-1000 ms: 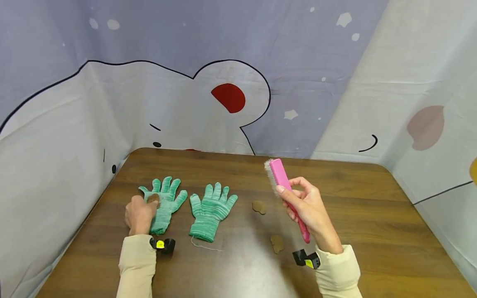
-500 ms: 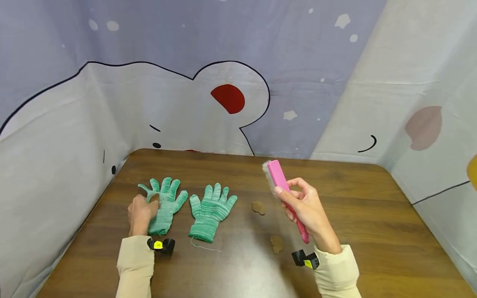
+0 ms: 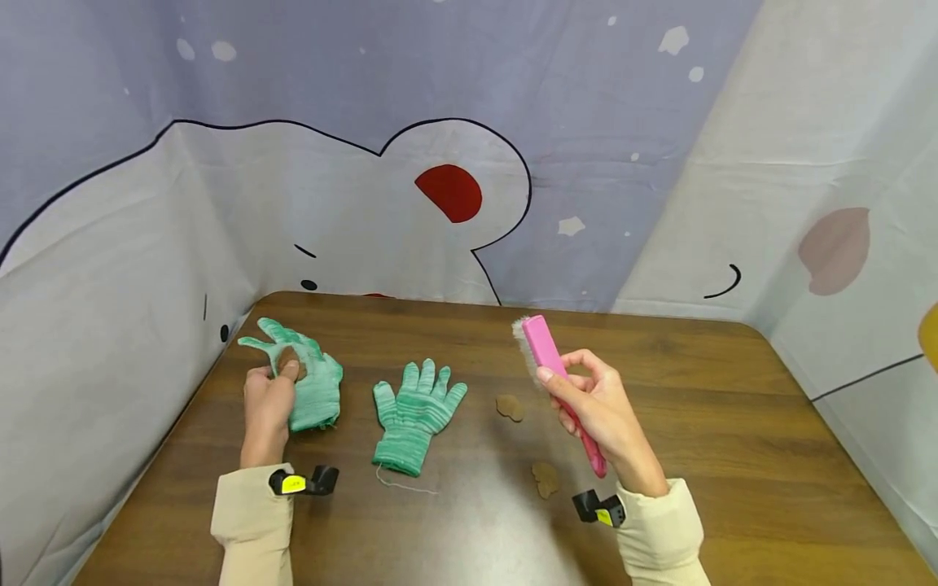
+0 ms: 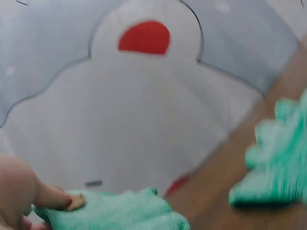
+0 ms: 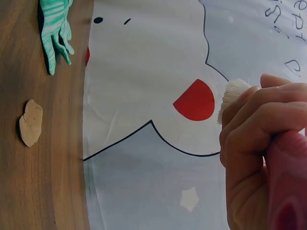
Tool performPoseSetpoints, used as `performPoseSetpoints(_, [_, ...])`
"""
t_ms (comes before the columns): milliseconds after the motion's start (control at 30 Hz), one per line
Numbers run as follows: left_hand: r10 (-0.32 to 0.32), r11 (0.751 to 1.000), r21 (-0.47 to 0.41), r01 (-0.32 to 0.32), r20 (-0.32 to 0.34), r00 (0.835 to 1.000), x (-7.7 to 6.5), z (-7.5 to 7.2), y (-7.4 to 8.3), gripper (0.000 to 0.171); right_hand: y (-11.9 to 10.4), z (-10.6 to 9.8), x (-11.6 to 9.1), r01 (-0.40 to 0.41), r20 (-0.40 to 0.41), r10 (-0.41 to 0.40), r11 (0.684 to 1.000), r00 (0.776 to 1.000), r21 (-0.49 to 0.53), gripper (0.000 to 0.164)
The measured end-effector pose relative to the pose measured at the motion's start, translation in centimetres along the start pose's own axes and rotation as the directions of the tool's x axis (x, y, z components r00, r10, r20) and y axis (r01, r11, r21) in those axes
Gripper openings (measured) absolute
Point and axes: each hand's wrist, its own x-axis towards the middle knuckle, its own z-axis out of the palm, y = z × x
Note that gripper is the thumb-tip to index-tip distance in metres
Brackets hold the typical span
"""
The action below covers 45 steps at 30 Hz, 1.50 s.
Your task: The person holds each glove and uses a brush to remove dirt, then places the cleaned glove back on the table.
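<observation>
My left hand (image 3: 267,407) pinches a green knit glove (image 3: 319,395) at its side, thumb on top. The glove is bunched and tilted, its fingers pointing up and left. Against that thumb, on the glove, lies a flat brown piece (image 3: 288,356); the left wrist view shows the brown piece (image 4: 76,202) at the fingertip. In my right hand (image 3: 608,411) is a pink brush (image 3: 545,346) with whitish bristles (image 5: 232,98), gripped by its handle and raised over the table, bristles facing left.
A second green glove (image 3: 410,419) lies flat in the middle-left, a loose thread trailing from its cuff. Two flat brown pieces, one farther back (image 3: 509,408) and one nearer (image 3: 545,479), rest on the wooden table (image 3: 733,423). A printed curtain (image 3: 330,203) hangs behind the table.
The left hand has picked up the side of the left glove, which has turned and moved up and left from lying flat. The right hand and brush have barely moved.
</observation>
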Motion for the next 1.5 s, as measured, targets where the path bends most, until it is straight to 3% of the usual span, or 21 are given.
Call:
performPoseSetpoints(67, [0.023,0.985,-0.17,-0.011,0.064,0.998,-0.2,0.3,0.8,0.057,0.1,0.1,0.0,0.001,0.002,-0.001,1.0,1.0,0.0,0.036])
performPoseSetpoints(133, [0.05,0.944,-0.331,0.01,0.174,0.983,-0.4,0.6,1.4,0.056,0.2,0.2,0.0,-0.002,0.002,0.002,1.0,1.0,0.006,0.035])
performPoseSetpoints(233, [0.123,0.851,-0.519,0.076,0.338,0.933,-0.9,1.3,2.0,0.045,0.4,0.5,0.0,-0.002,0.002,0.002,1.0,1.0,0.018,0.034])
performPoseSetpoints(333, [0.187,0.772,-0.617,0.153,0.451,0.873,-1.5,2.2,2.4,0.039,0.6,0.8,-0.1,0.002,-0.002,-0.002,1.0,1.0,0.026,0.033])
performPoseSetpoints(467, [0.232,0.716,-0.659,0.23,0.535,0.812,-2.4,3.9,2.9,0.037,0.6,1.6,-0.3,0.023,-0.001,-0.023,0.999,1.0,0.037,0.033])
performPoseSetpoints(567, [0.241,0.703,-0.662,0.259,0.566,0.789,-3.4,5.4,3.2,0.031,0.5,2.5,-0.7,0.049,0.012,-0.049,0.998,0.999,0.043,0.034])
performPoseSetpoints(700, [0.264,0.684,-0.677,0.273,0.578,0.772,-4.8,7.7,3.3,0.025,0.4,3.9,-1.1,0.08,0.016,-0.081,0.996,0.997,0.043,0.033])
performPoseSetpoints(800, [0.293,0.675,-0.682,0.281,0.597,0.747,-6.0,9.3,3.3,0.027,0.5,4.9,-1.3,0.095,0.023,-0.096,0.994,0.995,0.05,0.032])
performPoseSetpoints(933, [0.322,0.69,-0.658,0.302,0.652,0.686,-7.3,11.0,3.2,0.031,0.7,6.0,-1.4,0.114,0.037,-0.116,0.992,0.993,0.047,0.03])
performPoseSetpoints(1000, [0.317,0.702,-0.641,0.31,0.671,0.67,-7.9,11.6,3.2,0.032,0.4,6.5,-1.6,0.134,0.044,-0.136,0.99,0.99,0.045,0.028])
performPoseSetpoints(1067, [0.311,0.713,-0.634,0.3,0.67,0.674,-8.4,12.2,3.1,0.032,-0.2,7.0,-1.9,0.148,0.048,-0.15,0.988,0.988,0.035,0.027])
performPoseSetpoints(1233, [0.306,0.738,-0.63,0.241,0.631,0.713,-9.3,13.1,2.9,0.036,-1.6,8.3,-2.7,0.129,0.044,-0.129,0.992,0.991,-0.007,0.028])
performPoseSetpoints(1367, [0.332,0.731,-0.644,0.226,0.624,0.708,-9.7,13.4,2.9,0.042,-1.5,8.7,-2.7,0.094,0.026,-0.093,0.995,0.995,-0.038,0.028])
performPoseSetpoints(1500, [0.359,0.72,-0.656,0.227,0.632,0.687,-9.9,13.5,3.2,0.045,-0.7,8.5,-2.4,0.093,-0.016,-0.095,0.993,0.995,-0.071,0.03])
